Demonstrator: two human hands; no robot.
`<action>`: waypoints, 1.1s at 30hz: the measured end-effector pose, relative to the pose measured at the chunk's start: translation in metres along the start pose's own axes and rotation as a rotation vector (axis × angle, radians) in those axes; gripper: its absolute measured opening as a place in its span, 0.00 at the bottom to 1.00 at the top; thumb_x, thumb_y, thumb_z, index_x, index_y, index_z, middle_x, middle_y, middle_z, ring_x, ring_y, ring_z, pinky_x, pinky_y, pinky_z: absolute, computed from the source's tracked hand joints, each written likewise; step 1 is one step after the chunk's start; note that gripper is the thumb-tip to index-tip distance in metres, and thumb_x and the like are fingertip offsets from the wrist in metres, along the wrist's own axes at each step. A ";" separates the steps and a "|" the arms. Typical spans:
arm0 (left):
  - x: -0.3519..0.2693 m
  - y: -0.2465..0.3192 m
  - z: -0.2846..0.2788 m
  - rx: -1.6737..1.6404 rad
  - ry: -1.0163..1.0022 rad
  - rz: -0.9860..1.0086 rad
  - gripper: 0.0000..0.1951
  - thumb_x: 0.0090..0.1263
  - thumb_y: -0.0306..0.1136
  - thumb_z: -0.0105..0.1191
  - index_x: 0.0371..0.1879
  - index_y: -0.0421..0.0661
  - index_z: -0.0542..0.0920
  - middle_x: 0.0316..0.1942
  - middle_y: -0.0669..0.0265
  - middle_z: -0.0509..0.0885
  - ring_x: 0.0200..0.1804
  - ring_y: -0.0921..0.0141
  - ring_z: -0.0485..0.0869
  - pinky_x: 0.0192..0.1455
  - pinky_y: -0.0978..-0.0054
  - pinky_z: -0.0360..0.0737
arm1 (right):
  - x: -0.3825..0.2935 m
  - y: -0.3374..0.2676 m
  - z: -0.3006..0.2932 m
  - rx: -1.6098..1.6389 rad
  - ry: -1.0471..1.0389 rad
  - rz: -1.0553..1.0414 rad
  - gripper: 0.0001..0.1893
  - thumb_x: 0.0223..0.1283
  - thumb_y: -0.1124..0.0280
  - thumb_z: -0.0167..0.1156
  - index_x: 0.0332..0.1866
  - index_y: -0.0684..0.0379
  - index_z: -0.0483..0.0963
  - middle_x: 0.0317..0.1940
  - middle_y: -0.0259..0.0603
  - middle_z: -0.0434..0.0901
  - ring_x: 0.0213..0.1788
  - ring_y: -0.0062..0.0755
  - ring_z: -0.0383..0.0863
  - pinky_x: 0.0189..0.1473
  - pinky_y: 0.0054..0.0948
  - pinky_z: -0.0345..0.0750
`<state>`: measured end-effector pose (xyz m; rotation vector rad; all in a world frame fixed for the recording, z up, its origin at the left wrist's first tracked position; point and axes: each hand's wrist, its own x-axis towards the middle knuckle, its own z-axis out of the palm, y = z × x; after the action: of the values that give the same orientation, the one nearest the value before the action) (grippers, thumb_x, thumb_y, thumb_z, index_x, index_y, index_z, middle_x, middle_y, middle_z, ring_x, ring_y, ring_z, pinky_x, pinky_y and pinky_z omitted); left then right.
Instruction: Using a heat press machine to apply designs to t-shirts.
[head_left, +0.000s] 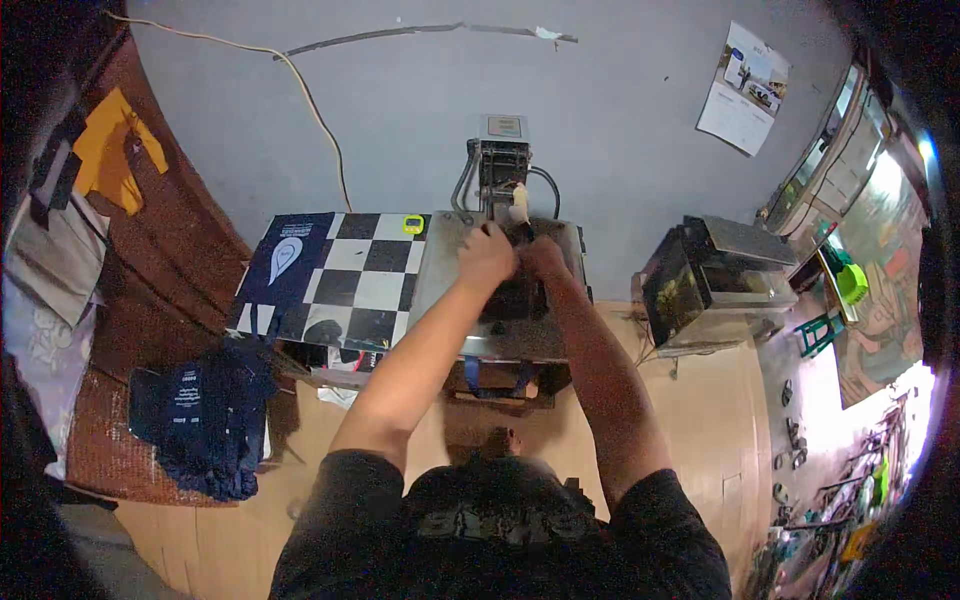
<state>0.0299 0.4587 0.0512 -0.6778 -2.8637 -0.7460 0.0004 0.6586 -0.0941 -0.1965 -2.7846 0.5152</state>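
A heat press (504, 154) with a grey control box on top stands against the wall, straight before me. My left hand (487, 255) is curled at the press's dark handle, just left of its middle. Close beside it on the right, my right hand (543, 259) is also closed at the handle. Both hands hide most of the handle, and the right one is blurred. Under my forearms is the dark upper plate (514, 300) of the press. Navy fabric straps (495, 388) hang in a loop below the front edge of the press bed.
Left of the press, a checkered tabletop (379, 291) bears a navy printed bag (289, 251) and a yellow-green timer (413, 224). A pile of navy bags (214, 420) lies lower left. A dark glass-sided cabinet (716, 281) stands right. A cable (319, 112) runs down the wall.
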 end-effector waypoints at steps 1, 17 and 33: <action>-0.016 0.035 0.000 0.152 0.044 0.234 0.32 0.67 0.48 0.56 0.65 0.41 0.66 0.58 0.48 0.74 0.53 0.48 0.80 0.59 0.55 0.75 | -0.016 0.056 -0.002 0.418 0.131 0.082 0.17 0.56 0.55 0.63 0.32 0.60 0.83 0.31 0.50 0.85 0.39 0.54 0.85 0.41 0.45 0.81; -0.108 -0.010 -0.026 0.136 -0.174 0.511 0.19 0.58 0.50 0.63 0.42 0.51 0.84 0.35 0.62 0.87 0.36 0.59 0.87 0.39 0.60 0.83 | -0.040 -0.144 -0.115 -0.506 -0.248 -0.160 0.40 0.61 0.47 0.59 0.76 0.47 0.54 0.73 0.53 0.59 0.74 0.68 0.51 0.66 0.67 0.61; -0.100 -0.001 -0.048 0.174 -0.168 0.552 0.20 0.63 0.58 0.55 0.36 0.55 0.87 0.27 0.63 0.87 0.31 0.61 0.87 0.35 0.61 0.84 | -0.026 -0.135 -0.110 -0.342 -0.356 -0.090 0.31 0.64 0.50 0.58 0.70 0.44 0.62 0.64 0.51 0.72 0.74 0.67 0.52 0.61 0.67 0.68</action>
<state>0.1187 0.3949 0.0717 -1.4688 -2.6188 -0.3657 0.0494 0.5652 0.0468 -0.0548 -3.1973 0.0484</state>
